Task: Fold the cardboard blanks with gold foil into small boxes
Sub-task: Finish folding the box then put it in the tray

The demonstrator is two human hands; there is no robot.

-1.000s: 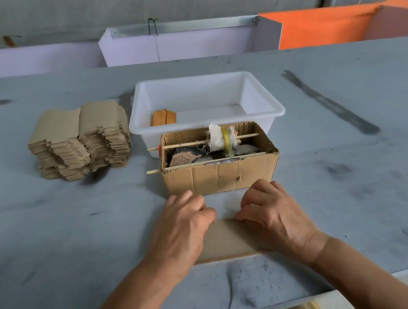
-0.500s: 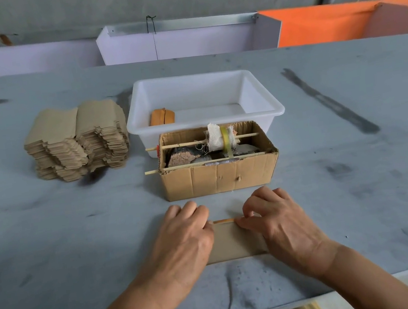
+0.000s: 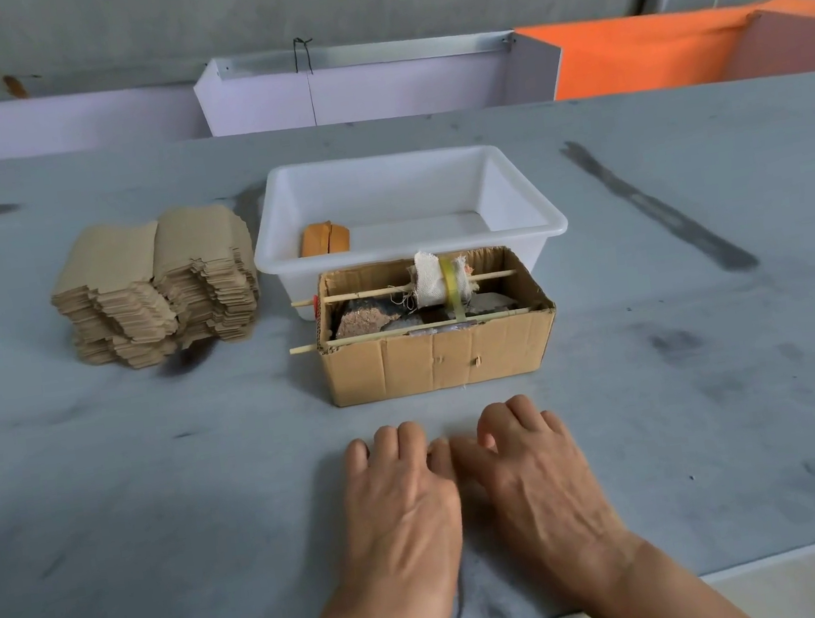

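Cardboard blanks sit in two side-by-side stacks on the grey counter, left of one white tub; their long axis runs away from the viewer. One folded gold-orange box lies inside the tub. One open carton, crossed by two sticks, stands before it. Two hands, left hand and right hand, lie palm-down side by side; fingers curl downward, and whether they grip anything is hidden.
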